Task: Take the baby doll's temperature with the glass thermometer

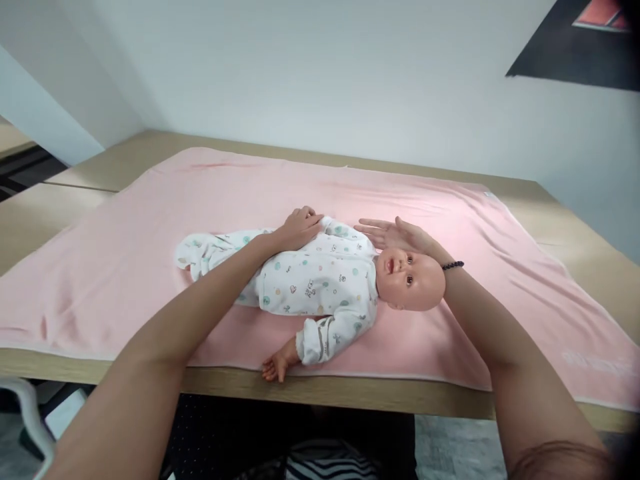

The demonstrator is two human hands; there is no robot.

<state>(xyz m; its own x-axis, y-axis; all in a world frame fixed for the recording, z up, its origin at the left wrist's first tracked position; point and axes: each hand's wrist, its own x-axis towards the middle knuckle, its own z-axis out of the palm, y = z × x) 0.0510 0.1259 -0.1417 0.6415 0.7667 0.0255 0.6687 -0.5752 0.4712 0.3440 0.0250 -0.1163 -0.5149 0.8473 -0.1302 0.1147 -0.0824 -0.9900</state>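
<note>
Head view: doll (313, 283) on its back on pink blanket (115, 267), blanket on table (350, 393). Doll wears white patterned suit; its near hand reaches the table's front edge. Left hand (300, 229) rests on doll's far side at the far cuff, fingers bent and close together; cannot tell if they grip the cuff. Right hand (395, 233) just beyond doll's far shoulder and head, fingers stretched out, thumb apart, holding nothing. Dark bracelet (453, 265) on right wrist, beside doll's head.
</note>
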